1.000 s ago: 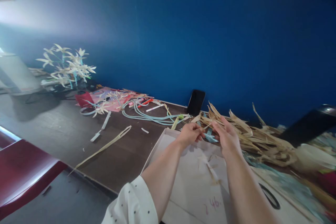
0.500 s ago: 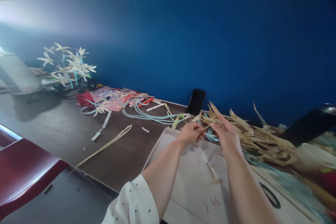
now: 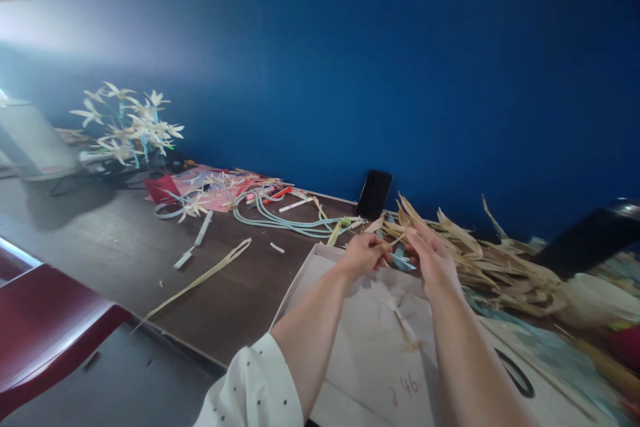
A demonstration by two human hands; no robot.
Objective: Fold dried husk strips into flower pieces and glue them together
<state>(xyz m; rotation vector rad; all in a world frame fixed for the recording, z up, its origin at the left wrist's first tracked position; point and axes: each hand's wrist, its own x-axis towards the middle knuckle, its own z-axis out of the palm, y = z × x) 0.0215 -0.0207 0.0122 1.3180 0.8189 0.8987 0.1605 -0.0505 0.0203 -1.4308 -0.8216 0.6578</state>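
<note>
Now, far left: we see a red seat [image 3: 45,320] at the near edge of the dark table [image 3: 100,240].
Back left: a bunch of white flowers [image 3: 130,123] stands against the blue wall [image 3: 400,80].
Table middle: a long pale strip [image 3: 200,277] lies flat, and pale blue cords [image 3: 280,217] loop behind it, nearer the wall.
Phone: a dark phone [image 3: 374,194] leans upright on the wall, just behind our 2 hands.
Sleeve: a white dotted sleeve [image 3: 250,393] covers our left arm low in the view.
Left hand: our left hand [image 3: 363,255] is curled closed, thumb and forefinger pinched tight on one end of a thin straw strip [image 3: 397,240].
Straw strip: it spans the small gap between our 2 hands, held in the air above the far edge of the white board [image 3: 350,347].
Right hand: our right hand [image 3: 433,260] is drawn together too, its fingertips nipping the other end of that strip.
White board: it lies under both forearms, with a few straw scraps and pink writing on it.
Right side: a heap of dried leaves [image 3: 500,267] sprawls just beyond our right hand.
Far right: a black object [image 3: 585,240] juts in above the leaves; we cannot tell what it is.
</note>
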